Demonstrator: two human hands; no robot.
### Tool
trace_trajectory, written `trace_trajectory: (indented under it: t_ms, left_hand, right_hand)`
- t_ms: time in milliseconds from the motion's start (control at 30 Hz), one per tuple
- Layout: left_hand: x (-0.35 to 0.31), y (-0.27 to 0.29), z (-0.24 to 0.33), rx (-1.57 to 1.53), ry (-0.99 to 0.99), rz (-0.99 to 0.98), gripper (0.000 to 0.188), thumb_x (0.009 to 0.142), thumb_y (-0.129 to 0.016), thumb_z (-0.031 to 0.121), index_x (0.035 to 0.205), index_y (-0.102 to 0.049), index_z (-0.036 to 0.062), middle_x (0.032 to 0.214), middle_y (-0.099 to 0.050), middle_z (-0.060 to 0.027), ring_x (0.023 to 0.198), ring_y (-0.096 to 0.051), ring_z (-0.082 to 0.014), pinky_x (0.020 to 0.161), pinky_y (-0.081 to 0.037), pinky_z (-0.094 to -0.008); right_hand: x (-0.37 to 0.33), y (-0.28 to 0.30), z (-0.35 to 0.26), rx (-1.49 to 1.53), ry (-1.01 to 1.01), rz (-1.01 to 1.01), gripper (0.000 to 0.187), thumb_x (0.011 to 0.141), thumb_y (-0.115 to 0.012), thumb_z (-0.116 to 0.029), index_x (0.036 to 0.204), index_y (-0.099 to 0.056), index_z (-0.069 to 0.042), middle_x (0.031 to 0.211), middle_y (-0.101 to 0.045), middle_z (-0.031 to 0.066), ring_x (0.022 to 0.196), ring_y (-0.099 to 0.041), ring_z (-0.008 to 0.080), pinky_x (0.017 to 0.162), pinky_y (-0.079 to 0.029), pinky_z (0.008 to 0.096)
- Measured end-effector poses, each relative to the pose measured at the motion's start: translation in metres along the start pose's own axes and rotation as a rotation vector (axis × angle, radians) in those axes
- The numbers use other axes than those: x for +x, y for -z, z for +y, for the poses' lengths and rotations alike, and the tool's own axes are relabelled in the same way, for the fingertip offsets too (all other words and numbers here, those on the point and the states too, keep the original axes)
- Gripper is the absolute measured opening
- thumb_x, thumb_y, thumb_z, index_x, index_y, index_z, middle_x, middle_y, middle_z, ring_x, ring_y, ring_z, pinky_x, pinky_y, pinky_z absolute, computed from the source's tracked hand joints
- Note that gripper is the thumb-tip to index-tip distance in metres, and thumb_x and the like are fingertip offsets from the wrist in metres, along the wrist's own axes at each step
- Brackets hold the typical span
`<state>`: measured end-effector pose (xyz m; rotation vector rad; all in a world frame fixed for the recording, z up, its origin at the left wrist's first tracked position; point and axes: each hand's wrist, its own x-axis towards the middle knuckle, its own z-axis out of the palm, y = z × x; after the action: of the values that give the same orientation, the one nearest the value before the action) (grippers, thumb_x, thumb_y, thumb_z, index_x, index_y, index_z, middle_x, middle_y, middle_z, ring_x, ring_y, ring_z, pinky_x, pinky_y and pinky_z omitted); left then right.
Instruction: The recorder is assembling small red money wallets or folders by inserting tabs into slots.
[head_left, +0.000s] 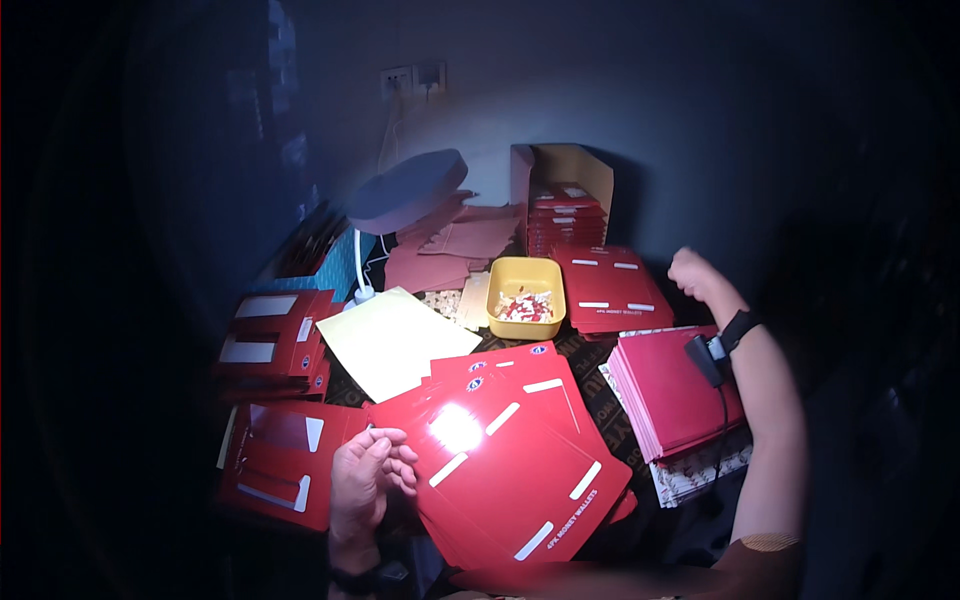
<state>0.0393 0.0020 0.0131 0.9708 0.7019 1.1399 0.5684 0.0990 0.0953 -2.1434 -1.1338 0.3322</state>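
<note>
A loose pile of red printed card folders (530, 450) with white slots lies in front of me, a lamp glare on the top one. At its left edge is my left hand (372, 478), fingers curled in towards the thumb; what they hold, if anything, is hidden. My right hand (692, 276) is raised at the far right, beyond a stack of plain red-pink cards (665, 390). Its fingers are closed in a fist, their contents out of sight. Close to that hand lies a neat stack of red folders (615, 285).
A yellow tub (526, 325) with small red and white bits stands mid-table. Behind it, an open carton (590, 165) holds stacked red folders. A desk lamp (408, 190) rises beside a pale yellow sheet (400, 340). More red folders (290, 460) are piled at left.
</note>
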Motion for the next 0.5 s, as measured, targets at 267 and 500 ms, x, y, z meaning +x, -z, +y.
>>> trace_trajectory:
  t_ms: [267,500]
  left_hand:
    - [0.004,-0.001,-0.001,0.398,-0.452,0.336,0.015,0.094,-0.047,0.006,0.097,-0.058,-0.004,0.081,-0.06,-0.0085,0.065,-0.056,-0.0098,0.059,-0.049,-0.0227]
    - [0.001,0.02,-0.002,1.195,-0.566,0.339,0.017,0.088,-0.051,0.005,0.098,-0.062,-0.0043,0.097,-0.058,-0.0141,0.091,-0.055,-0.0248,0.08,-0.045,-0.0355]
  right_hand:
    - [-0.133,0.023,-0.088,0.116,0.54,-0.133,0.038,0.085,-0.055,-0.011,0.117,-0.054,0.01,0.11,-0.062,0.024,0.104,-0.061,0.0262,0.089,-0.047,0.0342]
    - [-0.284,-0.022,-0.087,-0.273,1.197,-0.365,0.045,0.087,-0.058,-0.025,0.114,-0.051,0.01,0.113,-0.053,0.0272,0.108,-0.052,0.0383,0.095,-0.041,0.0423]
